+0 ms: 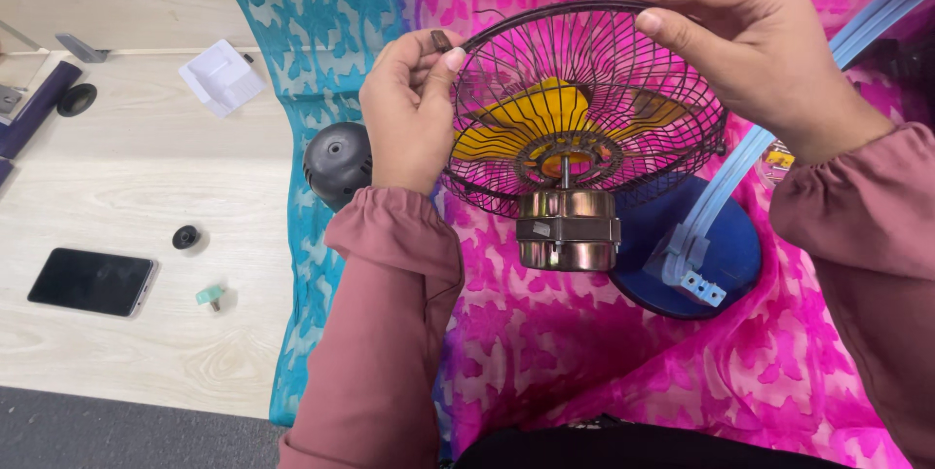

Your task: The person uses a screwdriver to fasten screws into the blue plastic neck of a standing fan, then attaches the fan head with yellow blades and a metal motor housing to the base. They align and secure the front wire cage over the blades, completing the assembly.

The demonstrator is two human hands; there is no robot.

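Both hands, left hand [409, 109] and right hand [750, 50], pinch the fan cage [584, 104] rim with closed fingers.

Fan guard [623, 138]: you see thin dark metal wire, slightly worn.
Motor housing [568, 228]: shiny, smooth metal with a brassy gloss.
Fan blades [545, 109]: smooth yellow plastic.
Cloth [604, 352]: your pink and teal patterned fabric, matt.
Table [146, 196]: pale wood grain, matt.
Phone [93, 281]: glossy black glass.
Round base [730, 255]: smooth blue plastic.

Home floor workspace, pale wood-look flooring [127, 187], patterned pink cloth [604, 352], scattered fan parts
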